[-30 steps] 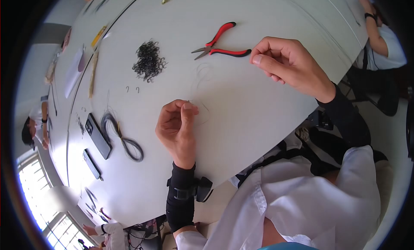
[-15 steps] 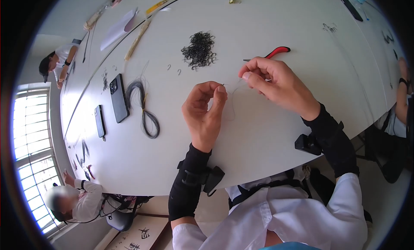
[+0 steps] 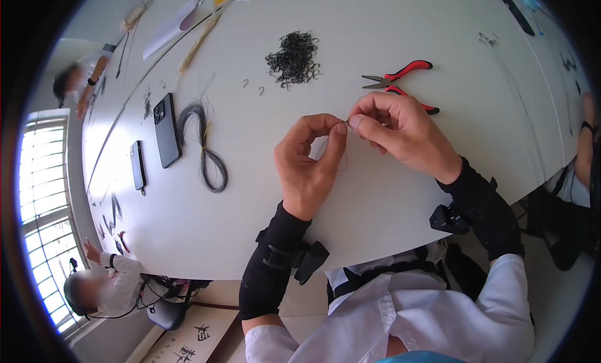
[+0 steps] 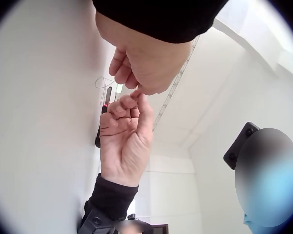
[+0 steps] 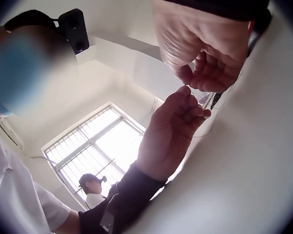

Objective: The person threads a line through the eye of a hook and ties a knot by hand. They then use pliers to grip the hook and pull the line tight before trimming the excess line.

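A: Pinching something tiny at the centre of the head view, the left hand [image 3: 307, 159] and the right hand [image 3: 400, 128] are meeting fingertip to fingertip above the white table [image 3: 388, 200].

B: What is being held?

A: A small hook [image 3: 346, 121], only a glint between the two thumbs; which way it is pointing is too small to tell. A thin line [image 3: 341, 156] is hanging from the pinch, curving down toward the lower middle of the frame, its long axis running roughly top to bottom.

B: How are the hands lying?

A: The left hand is rising from the lower centre, thumb and forefinger curled into a ring and closing on the hook. The right hand is coming in from the right, fingers bunched, thumb and forefinger nipping the same spot.

B: What is nearby?

A: Red-handled pliers [image 3: 400, 81] are lying just above the right hand, tips pointing left. A heap of dark hooks [image 3: 293, 56] is sitting upper centre, a looped bundle of dark line [image 3: 203, 144] and two phones [image 3: 164, 130] at the left.
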The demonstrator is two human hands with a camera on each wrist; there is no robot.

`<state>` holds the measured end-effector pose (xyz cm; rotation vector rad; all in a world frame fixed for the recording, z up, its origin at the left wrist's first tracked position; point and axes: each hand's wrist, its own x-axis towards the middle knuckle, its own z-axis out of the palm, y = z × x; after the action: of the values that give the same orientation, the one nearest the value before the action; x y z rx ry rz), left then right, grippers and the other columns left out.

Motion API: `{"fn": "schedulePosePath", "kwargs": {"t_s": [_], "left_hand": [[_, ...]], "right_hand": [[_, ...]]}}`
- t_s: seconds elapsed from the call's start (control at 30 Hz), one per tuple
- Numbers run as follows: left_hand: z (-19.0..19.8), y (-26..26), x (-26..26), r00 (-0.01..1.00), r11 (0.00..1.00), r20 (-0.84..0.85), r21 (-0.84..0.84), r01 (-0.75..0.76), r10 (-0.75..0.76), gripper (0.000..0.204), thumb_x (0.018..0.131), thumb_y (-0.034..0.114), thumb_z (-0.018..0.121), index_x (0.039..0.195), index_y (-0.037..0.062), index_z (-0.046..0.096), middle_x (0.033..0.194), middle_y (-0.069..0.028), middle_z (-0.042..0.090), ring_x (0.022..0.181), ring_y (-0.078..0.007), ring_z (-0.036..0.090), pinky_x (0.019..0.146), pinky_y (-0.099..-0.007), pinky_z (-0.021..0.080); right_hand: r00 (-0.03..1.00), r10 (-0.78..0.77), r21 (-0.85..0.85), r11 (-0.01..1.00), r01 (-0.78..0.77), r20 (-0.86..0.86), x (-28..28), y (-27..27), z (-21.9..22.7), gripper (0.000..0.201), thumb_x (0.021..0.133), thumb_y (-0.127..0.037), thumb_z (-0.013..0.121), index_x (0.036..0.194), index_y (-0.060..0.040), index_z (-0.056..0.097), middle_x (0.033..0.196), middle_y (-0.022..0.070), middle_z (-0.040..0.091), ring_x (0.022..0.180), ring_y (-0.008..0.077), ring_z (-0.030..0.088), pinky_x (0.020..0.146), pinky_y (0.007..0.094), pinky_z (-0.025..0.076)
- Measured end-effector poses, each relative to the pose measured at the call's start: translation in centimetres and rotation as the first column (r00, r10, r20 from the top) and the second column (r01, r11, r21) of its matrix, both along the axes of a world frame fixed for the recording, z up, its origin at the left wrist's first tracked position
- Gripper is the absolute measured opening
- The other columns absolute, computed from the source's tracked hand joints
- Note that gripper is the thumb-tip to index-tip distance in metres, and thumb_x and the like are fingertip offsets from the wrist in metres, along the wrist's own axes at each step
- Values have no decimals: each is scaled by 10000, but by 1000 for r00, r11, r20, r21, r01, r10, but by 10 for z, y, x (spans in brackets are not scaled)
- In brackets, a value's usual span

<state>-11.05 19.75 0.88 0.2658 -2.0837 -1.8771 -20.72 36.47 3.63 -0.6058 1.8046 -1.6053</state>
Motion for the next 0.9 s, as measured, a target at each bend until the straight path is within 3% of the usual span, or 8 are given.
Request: {"fn": "schedulePosePath", "kwargs": {"t_s": [0.27, 0.33, 0.37, 0.4, 0.5, 0.53, 0.7, 0.9], "left_hand": [[0, 0, 0, 1000, 1000, 13, 5, 14, -14, 106, 967, 28, 690, 1015, -62, 661, 902, -54, 687, 824, -112, 650, 793, -257, 529], [0, -1, 0, 999, 1000, 26, 25, 18, -18, 113, 975, 45, 687, 1015, -57, 662, 894, -50, 684, 815, -110, 646, 784, -251, 524], [0, -1, 0, 999, 999, 36, 36, 16, -18, 119, 980, 56, 684, 1015, -55, 661, 891, -48, 683, 811, -109, 645, 780, -248, 521], [0, -2, 0, 999, 999, 47, 48, 15, -18, 125, 985, 68, 682, 1015, -52, 661, 888, -47, 681, 807, -108, 643, 776, -245, 518], [3, -3, 0, 998, 984, 36, 174, 48, -55, 128, 1002, 86, 662, 1022, -40, 660, 871, -50, 675, 803, -125, 653, 784, -266, 520], [3, -3, -1, 998, 971, 27, 234, 55, -63, 126, 1007, 91, 653, 1022, -34, 660, 862, -50, 672, 800, -133, 654, 789, -279, 521], [-1, -9, -3, 994, 894, 17, 437, 94, -113, 117, 1023, 105, 623, 1017, -6, 661, 826, -51, 659, 790, -166, 652, 821, -337, 528], [-1, -10, -3, 994, 882, -8, 461, 100, -109, 109, 1021, 106, 627, 1000, 3, 658, 826, -56, 668, 782, -160, 646, 813, -328, 528]], "right_hand": [[997, -55, -6, 998, 55, -48, 1, 0, -5, 235, 1001, -236, 640, 1008, -4, 670, 796, -5, 622, 656, 63, 496, 637, 246, 443], [941, -170, -29, 985, 169, -294, -5, 3, -5, 212, 987, -221, 645, 1011, -12, 666, 781, 6, 625, 662, 84, 529, 642, 251, 457], [885, -222, -51, 974, 221, -410, -9, 5, -4, 201, 979, -214, 648, 1012, -16, 663, 774, 12, 626, 666, 94, 545, 645, 253, 464], [841, -120, 129, 967, 220, -528, -19, 15, 7, 266, 945, -218, 685, 1136, -34, 660, 962, 71, 670, 880, 185, 638, 800, 310, 521], [341, 135, 269, 882, 387, -931, -36, 34, -15, 431, 909, -236, 730, 1283, -53, 621, 1214, 113, 624, 1171, 263, 585, 1009, 384, 478], [455, 224, 412, 833, 369, -862, -37, 40, -16, 553, 881, -252, 765, 1371, -74, 582, 1364, 127, 540, 1304, 311, 488, 1122, 434, 392], [417, 197, 377, 831, 409, -887, -36, 40, -21, 455, 905, -214, 738, 1315, -68, 607, 1284, 124, 583, 1256, 309, 522, 1090, 435, 413], [416, 157, 349, 828, 438, -896, -35, 34, -19, 318, 961, -180, 671, 1240, -46, 597, 1180, 135, 603, 1125, 304, 553, 1012, 457, 443]]}}
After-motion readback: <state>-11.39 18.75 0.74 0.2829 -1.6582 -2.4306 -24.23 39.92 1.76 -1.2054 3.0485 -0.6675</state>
